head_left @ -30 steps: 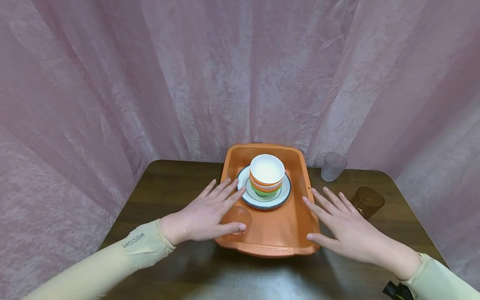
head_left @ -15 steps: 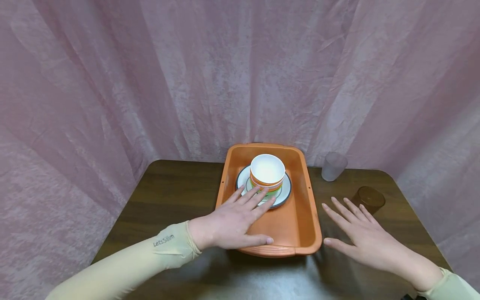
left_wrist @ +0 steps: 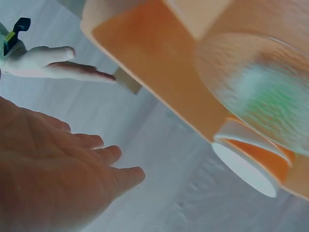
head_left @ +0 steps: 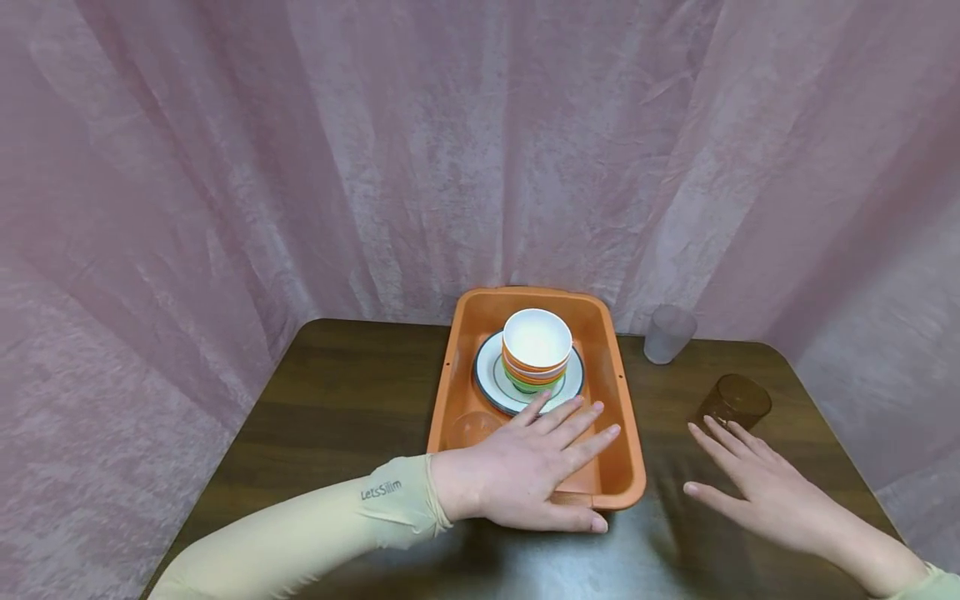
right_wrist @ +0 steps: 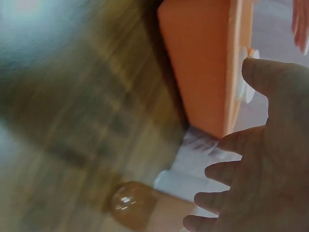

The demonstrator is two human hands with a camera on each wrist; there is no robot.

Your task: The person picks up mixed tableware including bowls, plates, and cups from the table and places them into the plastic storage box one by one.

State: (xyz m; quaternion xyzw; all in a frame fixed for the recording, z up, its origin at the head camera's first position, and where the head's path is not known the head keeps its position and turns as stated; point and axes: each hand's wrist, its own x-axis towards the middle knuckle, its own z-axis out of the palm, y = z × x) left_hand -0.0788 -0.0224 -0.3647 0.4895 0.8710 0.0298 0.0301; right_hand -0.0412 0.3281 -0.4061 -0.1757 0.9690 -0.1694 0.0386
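My left hand (head_left: 528,471) is spread flat above the front of an orange plastic tub (head_left: 628,442), fingers straight, holding nothing. In the tub, a stack of several bowls (head_left: 536,340), white on top with orange and green below, stands on white plates (head_left: 491,379) with a dark rim. A clear cup (head_left: 472,427) sits at the tub's front left, partly behind my left hand; the left wrist view shows this cup (left_wrist: 260,82) close up. My right hand (head_left: 776,500) hovers over the table right of the tub, fingers extended, near a brown transparent cup (head_left: 738,400).
A frosted cup (head_left: 669,333) stands at the back right, beyond the brown cup. All of it rests on a dark wooden table (head_left: 337,392) with rounded back corners. Pink curtains (head_left: 390,167) hang behind and at the sides.
My left hand has swept rightward across the tub's front, and the clear cup has come back into view. My right hand has moved right, away from the tub. The dishes stay put.
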